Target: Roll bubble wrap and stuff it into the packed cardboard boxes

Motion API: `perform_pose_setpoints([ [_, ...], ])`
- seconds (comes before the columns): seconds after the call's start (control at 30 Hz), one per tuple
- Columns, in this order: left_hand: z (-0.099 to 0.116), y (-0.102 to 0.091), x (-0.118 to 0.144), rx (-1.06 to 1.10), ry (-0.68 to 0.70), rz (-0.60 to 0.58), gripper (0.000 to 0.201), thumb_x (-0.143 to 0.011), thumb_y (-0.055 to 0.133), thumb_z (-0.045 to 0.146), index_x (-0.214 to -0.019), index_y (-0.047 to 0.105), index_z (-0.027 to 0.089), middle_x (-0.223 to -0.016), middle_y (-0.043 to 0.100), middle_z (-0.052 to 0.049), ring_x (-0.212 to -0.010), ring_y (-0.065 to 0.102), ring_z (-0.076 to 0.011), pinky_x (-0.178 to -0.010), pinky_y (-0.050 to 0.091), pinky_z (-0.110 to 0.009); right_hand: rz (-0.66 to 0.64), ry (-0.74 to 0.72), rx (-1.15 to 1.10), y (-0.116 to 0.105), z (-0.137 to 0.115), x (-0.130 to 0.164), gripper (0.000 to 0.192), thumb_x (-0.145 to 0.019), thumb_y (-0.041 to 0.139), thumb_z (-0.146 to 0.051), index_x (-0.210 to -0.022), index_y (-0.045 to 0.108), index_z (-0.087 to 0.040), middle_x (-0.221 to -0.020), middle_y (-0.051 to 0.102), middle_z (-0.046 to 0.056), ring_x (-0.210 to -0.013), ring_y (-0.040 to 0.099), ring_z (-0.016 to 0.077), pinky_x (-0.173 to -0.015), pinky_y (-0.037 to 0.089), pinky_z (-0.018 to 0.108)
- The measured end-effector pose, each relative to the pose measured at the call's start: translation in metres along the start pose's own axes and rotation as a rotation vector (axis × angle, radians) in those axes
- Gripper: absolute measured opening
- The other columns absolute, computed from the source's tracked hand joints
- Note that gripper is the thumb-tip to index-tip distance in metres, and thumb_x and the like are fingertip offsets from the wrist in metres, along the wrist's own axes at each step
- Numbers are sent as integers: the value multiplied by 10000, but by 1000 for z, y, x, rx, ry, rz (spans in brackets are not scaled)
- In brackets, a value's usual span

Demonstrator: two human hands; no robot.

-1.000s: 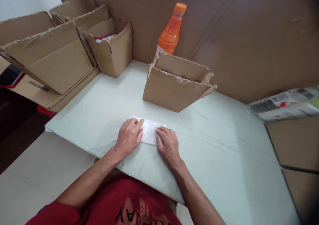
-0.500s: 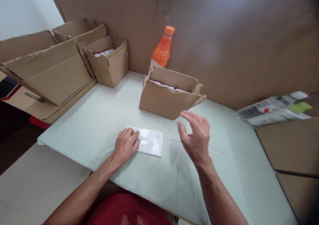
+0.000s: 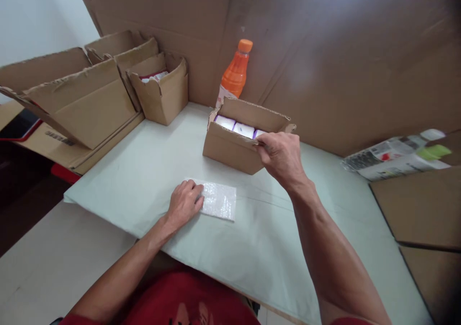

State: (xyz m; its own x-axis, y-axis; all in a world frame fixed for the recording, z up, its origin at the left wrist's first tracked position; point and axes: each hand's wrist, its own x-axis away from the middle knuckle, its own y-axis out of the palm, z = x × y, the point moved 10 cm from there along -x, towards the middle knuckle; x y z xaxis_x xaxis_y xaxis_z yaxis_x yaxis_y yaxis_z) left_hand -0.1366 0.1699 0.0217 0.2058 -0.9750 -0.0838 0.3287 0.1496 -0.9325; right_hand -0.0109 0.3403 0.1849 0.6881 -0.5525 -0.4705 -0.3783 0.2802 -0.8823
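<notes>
My left hand (image 3: 184, 203) rests flat on the left end of a small sheet of bubble wrap (image 3: 219, 200) that lies on the pale green table cover (image 3: 151, 162). My right hand (image 3: 281, 157) reaches into the right end of an open cardboard box (image 3: 230, 148), its fingers closed around one of the white packets (image 3: 256, 134) inside. Two more white packets (image 3: 234, 126) with purple edges show in a row in that box.
An orange bottle (image 3: 235, 73) stands behind the box against a tall cardboard wall (image 3: 324, 51). More open cardboard boxes (image 3: 162, 92) sit at the back left. Folded newspaper (image 3: 396, 159) and flat cardboard sheets (image 3: 421, 210) lie at the right.
My right hand lifted off the bubble wrap, swung up and right, and now reaches into the open box. My left hand has stayed on the wrap.
</notes>
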Motion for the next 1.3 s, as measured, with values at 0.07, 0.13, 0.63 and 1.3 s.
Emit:
perform_pose_setpoints([
  [0.07, 1, -2, 0, 8, 4, -2, 230, -902, 548, 208, -1084, 689, 200, -986, 644, -95, -962, 591, -261, -844, 486, -381, 4, -14, -4, -7, -7, 9, 174, -859, 542, -203, -853, 715, -209, -746, 706, 30, -752, 589, 207, -755, 335, 356],
  [0.13, 2, -3, 1, 16, 9, -7, 230, -898, 553, 209, -1080, 693, 197, -979, 649, -91, -954, 604, -255, -842, 493, -371, 6, -19, -17, -13, -12, 17, 162, -868, 552, -208, -857, 713, -214, -744, 707, 27, -767, 600, 213, -773, 351, 363],
  [0.63, -58, -27, 18, -104, -278, 76, 309, -858, 620, 420, -1003, 693, 157, -976, 658, -142, -1019, 580, -339, -920, 484, -462, -320, 307, -281, 63, -28, 152, 275, -959, 544, -395, -796, 678, -219, -749, 726, 27, -620, 646, 190, -591, 397, 300],
  [1.3, -56, -14, 36, 703, -292, 223, 234, -875, 531, 355, -1064, 524, 217, -883, 654, -26, -776, 666, -171, -707, 523, -286, -135, 256, -607, 61, -50, 163, 435, -962, 471, -269, -1379, 591, -282, -867, 690, 21, -722, 633, 168, -716, 549, 293],
])
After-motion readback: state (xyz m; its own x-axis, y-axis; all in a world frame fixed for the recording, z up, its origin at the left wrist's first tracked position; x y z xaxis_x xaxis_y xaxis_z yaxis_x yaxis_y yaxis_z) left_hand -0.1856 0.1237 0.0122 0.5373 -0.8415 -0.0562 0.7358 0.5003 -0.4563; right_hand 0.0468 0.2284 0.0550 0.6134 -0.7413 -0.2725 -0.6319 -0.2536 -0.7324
